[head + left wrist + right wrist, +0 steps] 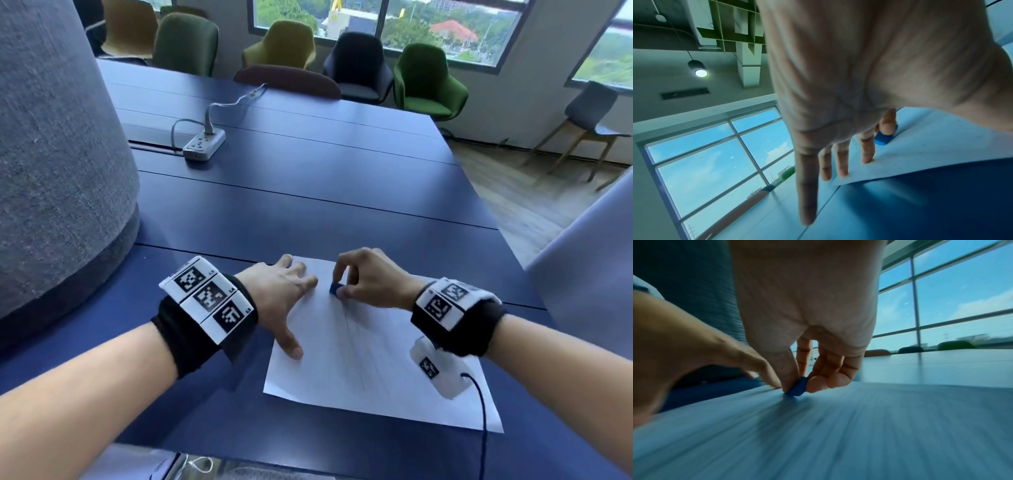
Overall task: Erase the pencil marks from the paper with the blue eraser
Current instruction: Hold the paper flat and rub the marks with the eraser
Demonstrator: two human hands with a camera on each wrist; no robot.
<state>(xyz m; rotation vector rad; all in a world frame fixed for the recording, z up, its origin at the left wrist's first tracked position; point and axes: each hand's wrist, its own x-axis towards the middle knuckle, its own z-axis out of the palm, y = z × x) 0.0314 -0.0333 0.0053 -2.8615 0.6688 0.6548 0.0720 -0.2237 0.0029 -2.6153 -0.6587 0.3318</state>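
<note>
Two hands busy — left hand (279,291) flat, pinning paper (373,359); right hand (368,275) pinches blue eraser (335,288). Advice: short light strokes, away from pinned edge.

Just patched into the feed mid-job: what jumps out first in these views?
The white paper on the near edge of the blue table, with faint pencil lines down its middle. The right hand pinches the small blue eraser against the sheet's far end, while the left hand lies spread, pressing down the paper's left edge. Farther back sits a white power strip.
</note>
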